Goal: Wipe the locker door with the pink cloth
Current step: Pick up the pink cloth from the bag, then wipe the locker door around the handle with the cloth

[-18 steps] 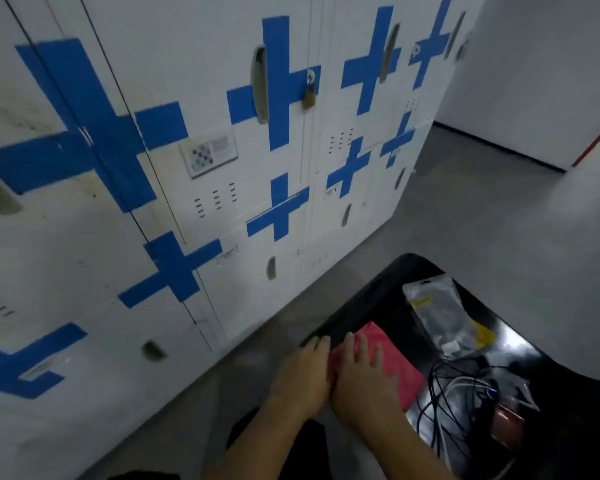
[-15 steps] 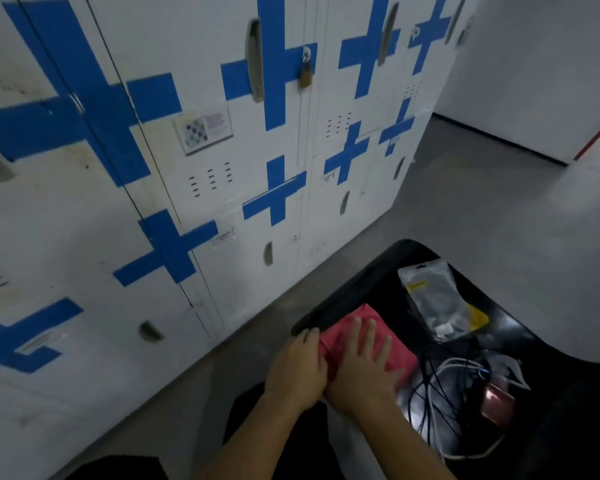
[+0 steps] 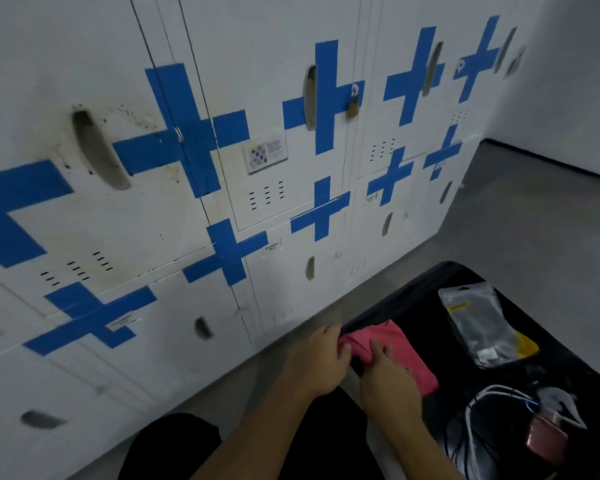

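grey floor and a black table (image 3: 568, 348) down front, both hands working the pink cloth (image 3: 400, 355) at its near-left edge. left hand (image 3: 321, 362) pinches the cloth's left end, right hand (image 3: 387, 377) presses on top, fingers closed over a fold. cloth runs away to the right; stained locker door (image 3: 118, 216) waits up-left, nearer the left hand.

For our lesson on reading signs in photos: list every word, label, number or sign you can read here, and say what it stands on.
No text here can be read.
Sticker with a checker pattern on a locker door: print too small.
Small white labels on the lower doors: blurred.
Clear pouch on the black surface: yellow label blurred.
The blue crosses are tape marks, not writing.
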A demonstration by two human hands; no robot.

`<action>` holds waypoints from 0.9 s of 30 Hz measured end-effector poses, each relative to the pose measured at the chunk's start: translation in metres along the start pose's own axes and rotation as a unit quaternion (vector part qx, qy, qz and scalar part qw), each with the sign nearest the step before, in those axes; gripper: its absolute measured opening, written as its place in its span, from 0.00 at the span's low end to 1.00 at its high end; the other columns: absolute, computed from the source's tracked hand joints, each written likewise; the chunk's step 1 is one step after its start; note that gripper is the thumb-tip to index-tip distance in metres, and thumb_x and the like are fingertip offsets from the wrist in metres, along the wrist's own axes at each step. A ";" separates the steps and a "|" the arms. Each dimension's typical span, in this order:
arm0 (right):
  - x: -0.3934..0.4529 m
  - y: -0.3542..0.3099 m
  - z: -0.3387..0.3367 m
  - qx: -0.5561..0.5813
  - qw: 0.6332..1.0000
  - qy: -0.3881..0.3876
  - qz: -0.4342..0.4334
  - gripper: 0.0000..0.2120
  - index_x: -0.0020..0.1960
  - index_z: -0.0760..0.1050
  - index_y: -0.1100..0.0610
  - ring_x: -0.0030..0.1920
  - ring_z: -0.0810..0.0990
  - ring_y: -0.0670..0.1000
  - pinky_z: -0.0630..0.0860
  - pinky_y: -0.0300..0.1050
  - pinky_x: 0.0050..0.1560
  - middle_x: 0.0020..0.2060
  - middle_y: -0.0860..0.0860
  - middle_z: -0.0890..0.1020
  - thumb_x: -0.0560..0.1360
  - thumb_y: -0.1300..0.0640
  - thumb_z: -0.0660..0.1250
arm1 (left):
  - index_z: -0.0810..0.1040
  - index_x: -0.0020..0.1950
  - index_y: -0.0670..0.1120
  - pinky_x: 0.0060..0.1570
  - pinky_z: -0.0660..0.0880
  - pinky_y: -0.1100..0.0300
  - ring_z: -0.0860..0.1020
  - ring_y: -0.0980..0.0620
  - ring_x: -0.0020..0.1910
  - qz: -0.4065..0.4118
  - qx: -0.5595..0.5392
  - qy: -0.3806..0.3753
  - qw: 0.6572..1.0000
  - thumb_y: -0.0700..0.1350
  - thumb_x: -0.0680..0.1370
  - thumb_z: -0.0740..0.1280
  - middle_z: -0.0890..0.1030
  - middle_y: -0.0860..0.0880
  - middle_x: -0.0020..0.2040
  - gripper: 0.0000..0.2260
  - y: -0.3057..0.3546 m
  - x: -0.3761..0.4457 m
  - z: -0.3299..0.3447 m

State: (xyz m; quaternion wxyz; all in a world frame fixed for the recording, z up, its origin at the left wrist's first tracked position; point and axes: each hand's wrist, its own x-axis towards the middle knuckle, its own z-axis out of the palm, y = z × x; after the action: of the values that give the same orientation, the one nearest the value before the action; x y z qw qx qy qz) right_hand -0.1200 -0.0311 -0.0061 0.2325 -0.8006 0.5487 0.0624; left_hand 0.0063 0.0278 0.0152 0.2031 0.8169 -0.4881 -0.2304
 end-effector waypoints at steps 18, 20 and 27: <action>-0.080 -0.206 -0.112 0.818 0.538 -0.178 -0.092 0.18 0.64 0.77 0.50 0.56 0.84 0.61 0.73 0.66 0.63 0.55 0.57 0.85 0.80 0.43 0.59 | 0.73 0.71 0.55 0.64 0.75 0.60 0.77 0.65 0.59 0.115 -0.074 0.267 0.954 0.54 0.81 0.62 0.79 0.60 0.64 0.18 0.018 -0.069 -0.253; -0.089 -0.221 -0.128 0.847 0.473 -0.222 -0.092 0.16 0.65 0.77 0.54 0.56 0.83 0.64 0.75 0.68 0.60 0.55 0.60 0.85 0.81 0.51 0.59 | 0.75 0.70 0.55 0.60 0.75 0.65 0.76 0.68 0.57 0.107 -0.069 0.345 0.930 0.53 0.81 0.62 0.80 0.61 0.61 0.16 0.004 -0.088 -0.291; -0.112 -0.280 -0.163 0.856 0.461 -0.186 -0.142 0.42 0.63 0.76 0.57 0.48 0.85 0.65 0.79 0.59 0.47 0.48 0.59 0.86 0.49 0.56 0.78 | 0.76 0.66 0.49 0.53 0.69 0.77 0.76 0.65 0.54 0.076 -0.030 0.609 0.789 0.45 0.82 0.63 0.80 0.52 0.59 0.13 -0.066 -0.126 -0.392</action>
State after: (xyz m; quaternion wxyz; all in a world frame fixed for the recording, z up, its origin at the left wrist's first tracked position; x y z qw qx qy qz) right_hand 0.0648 0.0732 0.2627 0.9033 -0.2359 0.1497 -0.3255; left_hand 0.2257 0.2114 0.3191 0.4996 0.7417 -0.3166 0.3163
